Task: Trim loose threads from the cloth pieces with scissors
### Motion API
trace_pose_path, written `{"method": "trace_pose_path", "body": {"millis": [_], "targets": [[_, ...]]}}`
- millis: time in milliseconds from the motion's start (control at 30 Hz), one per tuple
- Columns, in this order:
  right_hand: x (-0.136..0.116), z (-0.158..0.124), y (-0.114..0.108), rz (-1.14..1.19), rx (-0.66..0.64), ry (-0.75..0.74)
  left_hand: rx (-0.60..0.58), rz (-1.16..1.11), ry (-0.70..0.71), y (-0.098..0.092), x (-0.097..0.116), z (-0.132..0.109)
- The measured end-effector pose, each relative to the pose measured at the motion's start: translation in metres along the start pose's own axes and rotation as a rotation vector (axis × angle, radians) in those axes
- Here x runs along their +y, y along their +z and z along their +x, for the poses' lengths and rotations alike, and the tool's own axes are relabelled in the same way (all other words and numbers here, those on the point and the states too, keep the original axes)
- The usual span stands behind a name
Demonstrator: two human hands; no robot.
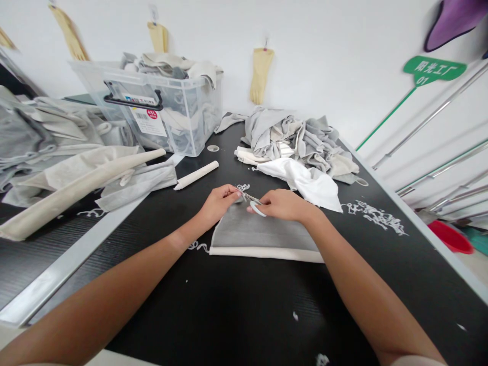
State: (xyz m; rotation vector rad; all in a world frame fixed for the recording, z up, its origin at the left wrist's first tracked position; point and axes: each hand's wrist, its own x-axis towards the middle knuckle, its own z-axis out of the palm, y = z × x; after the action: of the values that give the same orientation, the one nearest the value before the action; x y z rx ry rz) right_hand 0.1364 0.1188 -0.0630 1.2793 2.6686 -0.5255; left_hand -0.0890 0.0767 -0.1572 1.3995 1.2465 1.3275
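A grey cloth (267, 226) with a cream band along its near edge lies flat on the black table (229, 305). My left hand (221, 200) pinches the cloth's far left corner. White-handled scissors (256, 203) are in my right hand (280, 204), their blades pointing left at that corner, close to my left fingertips. A small tangle of white threads (243, 187) lies just beyond the corner. Another loose thread (199, 247) trails from the cloth's near left corner.
A clear plastic bin (190, 119) full of cloths stands at the back left. Grey cloths are piled at left (61, 127) and back centre (305, 140). A rolled cream strip (196, 175) lies between them. Thread scraps (377, 216) lie at right, near the table edge.
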Motion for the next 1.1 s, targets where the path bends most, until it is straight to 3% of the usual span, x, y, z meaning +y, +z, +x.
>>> {"method": "trace_pose_path", "body": {"millis": [433, 900, 1100], "targets": [[-0.016, -0.006, 0.003, -0.290, 0.131, 0.041, -0.006, 0.023, -0.006, 0.003, 0.000, -0.002], [-0.006, 0.001, 0.005, -0.250, 0.163, -0.022, -0.006, 0.003, 0.000, 0.000, -0.004, -0.001], [-0.009, -0.001, 0.004, -0.137, 0.087, 0.018, -0.057, 0.025, 0.022, 0.001, -0.002, 0.000]]}}
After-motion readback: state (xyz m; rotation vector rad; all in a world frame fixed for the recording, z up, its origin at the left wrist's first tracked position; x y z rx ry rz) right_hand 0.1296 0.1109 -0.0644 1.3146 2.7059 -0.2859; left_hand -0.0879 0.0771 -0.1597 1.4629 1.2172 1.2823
